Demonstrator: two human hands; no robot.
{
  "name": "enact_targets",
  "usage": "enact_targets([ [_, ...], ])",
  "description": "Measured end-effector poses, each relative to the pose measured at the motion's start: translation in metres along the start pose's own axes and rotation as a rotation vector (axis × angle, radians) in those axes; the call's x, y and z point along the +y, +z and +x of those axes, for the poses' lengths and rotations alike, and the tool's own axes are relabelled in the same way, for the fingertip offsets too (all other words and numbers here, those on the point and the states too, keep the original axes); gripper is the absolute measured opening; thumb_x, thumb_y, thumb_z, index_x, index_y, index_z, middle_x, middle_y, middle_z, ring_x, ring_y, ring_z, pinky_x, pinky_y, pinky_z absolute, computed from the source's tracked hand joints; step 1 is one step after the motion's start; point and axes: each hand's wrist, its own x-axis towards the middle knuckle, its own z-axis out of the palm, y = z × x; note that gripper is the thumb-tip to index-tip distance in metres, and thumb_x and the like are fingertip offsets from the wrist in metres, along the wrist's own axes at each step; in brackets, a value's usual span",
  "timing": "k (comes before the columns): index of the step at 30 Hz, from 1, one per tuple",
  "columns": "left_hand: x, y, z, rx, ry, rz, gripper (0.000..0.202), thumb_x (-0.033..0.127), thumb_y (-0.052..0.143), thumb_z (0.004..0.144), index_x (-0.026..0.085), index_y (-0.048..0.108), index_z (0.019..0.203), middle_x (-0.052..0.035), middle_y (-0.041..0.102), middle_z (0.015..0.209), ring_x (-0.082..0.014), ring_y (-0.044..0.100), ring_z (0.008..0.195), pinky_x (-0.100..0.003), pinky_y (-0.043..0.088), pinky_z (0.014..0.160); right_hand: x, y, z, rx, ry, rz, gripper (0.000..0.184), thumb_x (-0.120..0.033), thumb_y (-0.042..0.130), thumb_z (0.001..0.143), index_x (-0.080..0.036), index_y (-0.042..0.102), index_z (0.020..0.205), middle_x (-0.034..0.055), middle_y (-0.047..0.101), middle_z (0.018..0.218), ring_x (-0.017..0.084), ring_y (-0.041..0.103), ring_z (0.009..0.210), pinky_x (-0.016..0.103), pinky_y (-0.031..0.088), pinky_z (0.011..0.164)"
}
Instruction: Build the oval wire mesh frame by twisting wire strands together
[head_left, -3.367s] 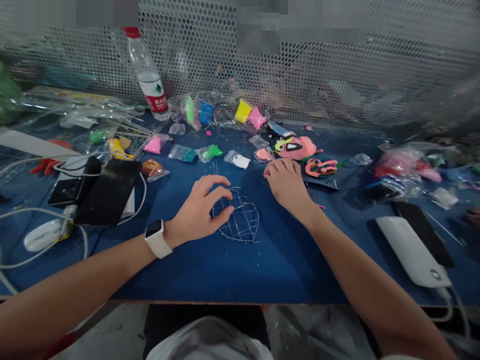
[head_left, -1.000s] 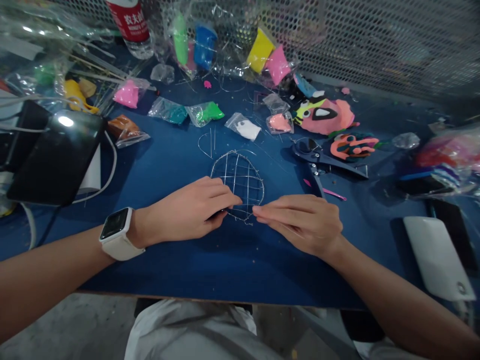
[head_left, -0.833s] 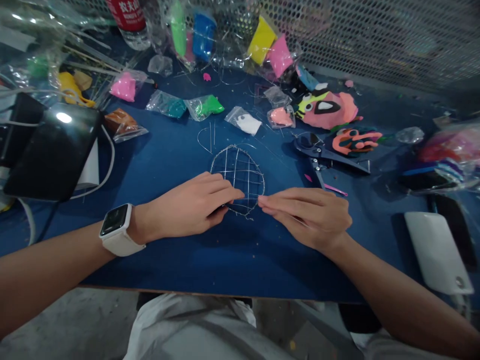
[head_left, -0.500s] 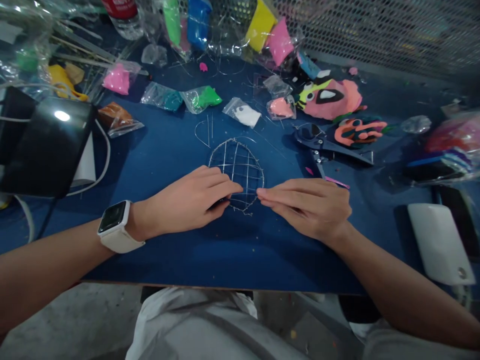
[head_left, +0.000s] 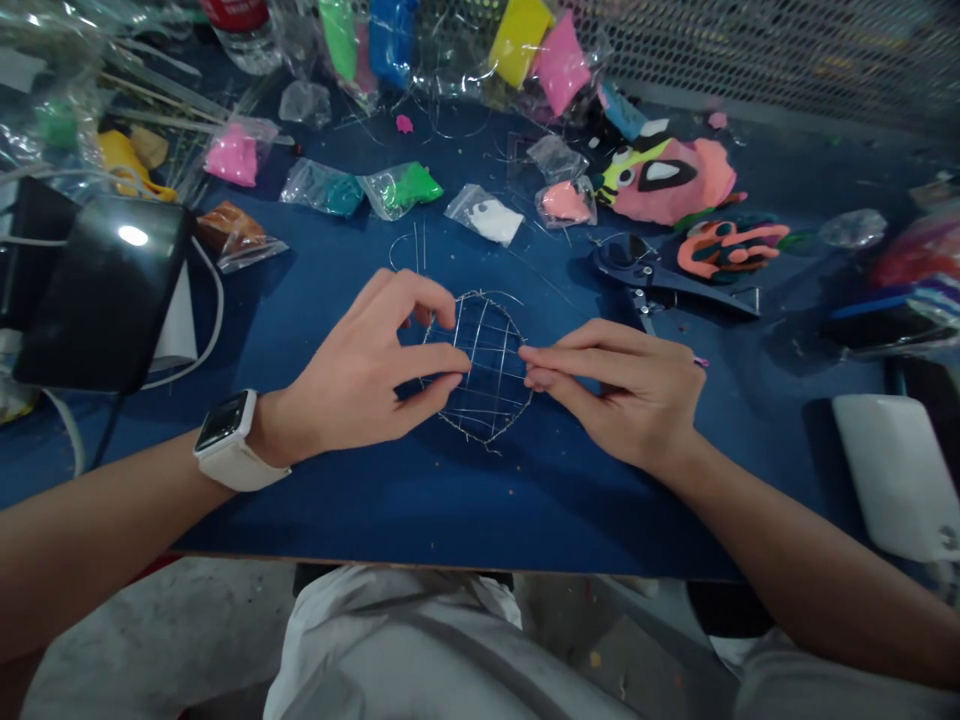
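a silver, egg-shaped mesh frame of thin metal wire (head_left: pixel 502 370) lay on the blue, smooth-topped table (head_left: pixel 420 510), straight ahead of the person at twelve o'clock and between the two hands. the bare right hand (head_left: pixel 630 395) had thumb and forefinger closed in a pinch on the frame's edge at about three o'clock. the bare left hand (head_left: pixel 360 365) came in from nine o'clock, its thumb and forefinger nearly together over the crossing wires and another finger bent above them; whether they gripped a wire could not be told.

the frame was probably very light and springy, liable to skid if pushed from one side only. its twisted rim seemed the stiffest part and the best hold, ideally at three and nine o'clock together; the thin cross wires would likely bend or slip under a hard pull. the loose end at six o'clock looked sharp enough to prick. dark blue metal pliers (head_left: pixel 675 285) lay towards two o'clock, and a clear plastic bag of white clay (head_left: pixel 491 217) beyond the frame at twelve.
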Motion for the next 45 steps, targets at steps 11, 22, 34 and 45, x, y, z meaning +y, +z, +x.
enact_targets([
  [11, -0.004, 0.004, -0.001, -0.144, -0.057, -0.007, 0.016, 0.020, 0.067, 0.105, 0.017, 0.082, 0.105, -0.0167, 0.056, 0.151, -0.0380, 0.056, 0.139, -0.061, 0.059, 0.109, -0.009, -0.003, 0.001, 0.025, 0.099, 0.061, 0.019, -0.019, 0.080, 0.098, -0.034, 0.088, 0.106, -0.0016, 0.085, 0.084, 0.016, 0.077, 0.064, 0.029, 0.064, 0.056],
  [22, -0.004, 0.004, -0.001, -0.155, -0.074, -0.022, 0.013, 0.016, 0.067, 0.103, 0.016, 0.079, 0.104, -0.0181, 0.057, 0.151, -0.0368, 0.060, 0.134, -0.058, 0.062, 0.105, 0.001, -0.004, 0.000, -0.038, -0.081, -0.014, 0.024, -0.015, 0.082, 0.097, -0.033, 0.085, 0.113, -0.0017, 0.086, 0.090, 0.017, 0.082, 0.075, 0.027, 0.066, 0.059],
  [34, 0.006, -0.002, 0.000, -0.021, 0.047, -0.033, 0.015, 0.016, 0.062, 0.104, 0.023, 0.072, 0.111, -0.0104, 0.071, 0.129, -0.0245, 0.071, 0.111, -0.042, 0.062, 0.091, 0.009, -0.010, 0.001, -0.132, -0.197, -0.084, 0.027, -0.017, 0.072, 0.105, -0.031, 0.082, 0.126, 0.0016, 0.084, 0.099, 0.014, 0.078, 0.077, 0.024, 0.065, 0.068],
  [45, 0.011, 0.012, -0.003, -0.242, 0.119, -0.103, 0.017, 0.024, 0.055, 0.113, 0.016, 0.070, 0.113, -0.0042, 0.078, 0.098, -0.0205, 0.069, 0.091, -0.035, 0.052, 0.083, 0.008, -0.006, -0.002, -0.127, -0.179, -0.106, 0.029, -0.016, 0.073, 0.104, -0.028, 0.079, 0.129, -0.0005, 0.083, 0.094, 0.013, 0.079, 0.076, 0.022, 0.064, 0.067],
])
